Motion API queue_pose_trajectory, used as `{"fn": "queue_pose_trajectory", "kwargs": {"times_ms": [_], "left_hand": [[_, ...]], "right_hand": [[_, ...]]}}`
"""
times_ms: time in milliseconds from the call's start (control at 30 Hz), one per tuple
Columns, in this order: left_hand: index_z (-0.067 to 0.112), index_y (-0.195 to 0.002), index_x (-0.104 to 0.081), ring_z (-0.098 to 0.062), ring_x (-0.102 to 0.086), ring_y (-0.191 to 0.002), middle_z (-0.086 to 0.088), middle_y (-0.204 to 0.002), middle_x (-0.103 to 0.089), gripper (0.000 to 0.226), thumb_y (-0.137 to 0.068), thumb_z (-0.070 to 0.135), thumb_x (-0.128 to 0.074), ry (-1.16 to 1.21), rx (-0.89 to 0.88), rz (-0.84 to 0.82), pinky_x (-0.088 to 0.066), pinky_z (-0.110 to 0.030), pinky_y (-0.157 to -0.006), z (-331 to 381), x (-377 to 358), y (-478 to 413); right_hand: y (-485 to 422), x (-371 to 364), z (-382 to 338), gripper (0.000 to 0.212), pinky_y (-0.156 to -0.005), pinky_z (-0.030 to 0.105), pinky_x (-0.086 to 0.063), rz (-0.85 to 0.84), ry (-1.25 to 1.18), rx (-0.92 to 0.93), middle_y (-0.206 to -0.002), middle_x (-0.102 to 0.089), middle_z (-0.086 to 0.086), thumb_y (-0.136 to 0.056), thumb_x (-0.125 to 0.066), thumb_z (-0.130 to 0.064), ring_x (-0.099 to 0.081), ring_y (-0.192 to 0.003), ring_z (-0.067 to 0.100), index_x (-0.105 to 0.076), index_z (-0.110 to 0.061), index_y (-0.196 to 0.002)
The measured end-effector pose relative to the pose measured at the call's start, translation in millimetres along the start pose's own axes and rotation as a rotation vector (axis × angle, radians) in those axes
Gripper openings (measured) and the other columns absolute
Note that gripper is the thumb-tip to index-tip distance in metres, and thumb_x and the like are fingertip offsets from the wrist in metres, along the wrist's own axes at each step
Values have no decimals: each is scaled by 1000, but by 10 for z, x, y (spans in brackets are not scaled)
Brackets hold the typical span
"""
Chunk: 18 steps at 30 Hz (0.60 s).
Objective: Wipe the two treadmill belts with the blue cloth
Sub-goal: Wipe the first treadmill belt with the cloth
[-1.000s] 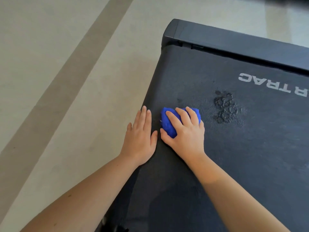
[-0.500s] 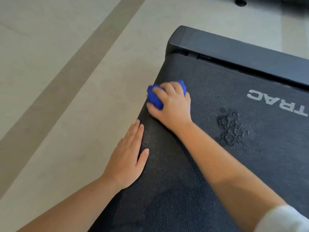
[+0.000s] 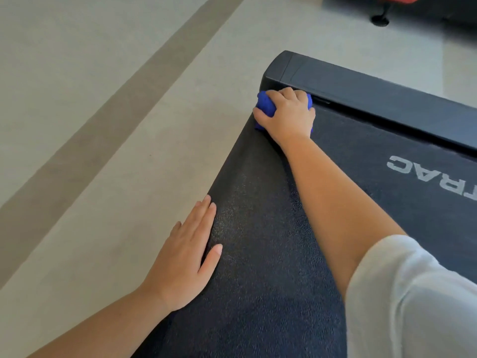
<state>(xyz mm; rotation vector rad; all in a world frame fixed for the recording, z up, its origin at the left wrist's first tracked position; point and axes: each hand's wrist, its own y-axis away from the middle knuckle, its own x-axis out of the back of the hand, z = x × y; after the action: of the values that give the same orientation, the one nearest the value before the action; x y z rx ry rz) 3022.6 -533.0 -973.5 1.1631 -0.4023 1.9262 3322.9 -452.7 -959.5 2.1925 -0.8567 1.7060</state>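
Head view, 1 treadmill belt (image 3: 258, 254): black, textured, white lettering "TRAC" (image 3: 436, 177) at its right; blue cloth (image 3: 265, 107), bunched, at the belt's far left corner, touching the black end cover (image 3: 374, 94); right hand (image 3: 289, 115) curled over the cloth, gripping it and pressing it down; left hand (image 3: 185, 257) flat, fingers straight and together, resting on the belt's left edge, holding nothing; white sleeve (image 3: 413, 293) on the right arm; pale floor (image 3: 103, 177) with 1 darker stripe (image 3: 116, 112).
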Motion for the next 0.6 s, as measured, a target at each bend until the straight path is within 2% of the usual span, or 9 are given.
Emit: {"fn": "queue_pose_trajectory", "kwargs": {"times_ms": [100,167,233,300,433,500,600], "left_hand": [[33,-140,13,9,18,-135,20,-150,21,66,-82,58,-5,-12,11,-26,4,-24,-110,14,20,-8],[32,-140,12,9,17,-135,20,-150,19,67,-82,58,-7,-14,19,-30,2,-27,-112,11,21,-8],[28,-142,8,10,14,-135,17,-151,14,68,-82,57,-10,2,26,-18,-2,-29,-112,21,7,-9],[28,-142,7,12,15,-134,17,-151,12,69,-82,57,-10,6,32,-20,-2,-28,-112,33,12,-11],[31,-141,9,13,17,-134,19,-151,15,68,-81,59,-8,-7,42,-32,0,-26,-111,43,31,6],[33,-142,9,11,16,-135,20,-151,16,68,-81,59,-7,-10,40,-41,1,-25,-111,45,42,2],[38,-138,16,11,19,-134,24,-147,23,66,-79,62,-3,-32,48,-52,6,-20,-110,57,57,2]], "right_hand": [[316,43,-49,54,-92,44,-35,1,9,35,-126,-50,1,-85,-52,-58,-37,-122,24,-52,-28,-129],[758,46,-123,55,-86,46,-38,81,-30,83,-116,-57,3,-77,-56,-60,-46,-115,27,-61,-24,-118],[1218,65,-239,59,-79,45,-41,157,-35,132,-107,-61,3,-69,-50,-65,-53,-108,28,-66,-22,-107],[1546,66,-321,61,-76,45,-44,167,-33,226,-105,-63,3,-68,-46,-66,-56,-107,29,-67,-22,-105],[1405,51,-213,53,-75,46,-46,175,-103,359,-102,-66,3,-70,-47,-58,-60,-104,29,-71,-20,-99],[1002,59,-82,52,-76,48,-46,168,-72,286,-106,-65,3,-72,-49,-57,-58,-106,29,-70,-21,-104],[338,74,169,52,-92,46,-38,68,-24,77,-126,-53,1,-84,-54,-54,-41,-123,26,-57,-26,-126]]}}
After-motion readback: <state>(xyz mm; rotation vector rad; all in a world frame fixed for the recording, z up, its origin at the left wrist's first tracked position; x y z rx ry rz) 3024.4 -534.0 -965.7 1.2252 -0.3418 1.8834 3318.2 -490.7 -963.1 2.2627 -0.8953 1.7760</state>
